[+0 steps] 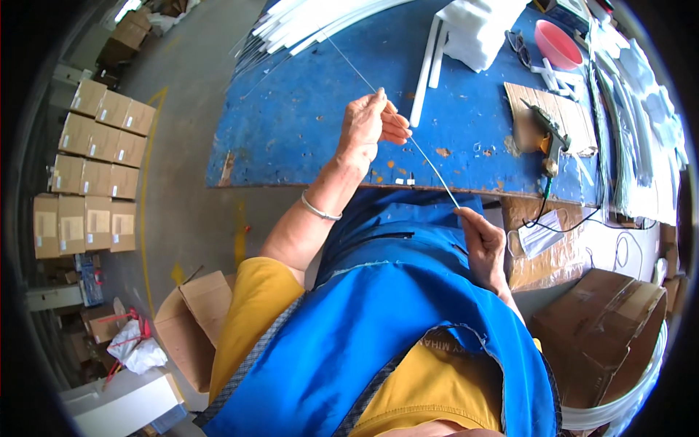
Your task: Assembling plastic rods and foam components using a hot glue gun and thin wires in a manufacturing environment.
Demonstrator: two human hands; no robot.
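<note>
Scuffed blue wooden desk [306, 124] is carrying white strips; left hand [368, 127] and right hand [484, 244] are both pinching one thin white plastic rod [433, 166] stretched above its edge, work apparently midway

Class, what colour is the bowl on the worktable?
Pink bowl, on the blue worktable; head view.

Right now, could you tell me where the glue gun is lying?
In the head view, the glue gun lies on the blue table's right side, across a cardboard sheet, below the pink bowl.
</note>
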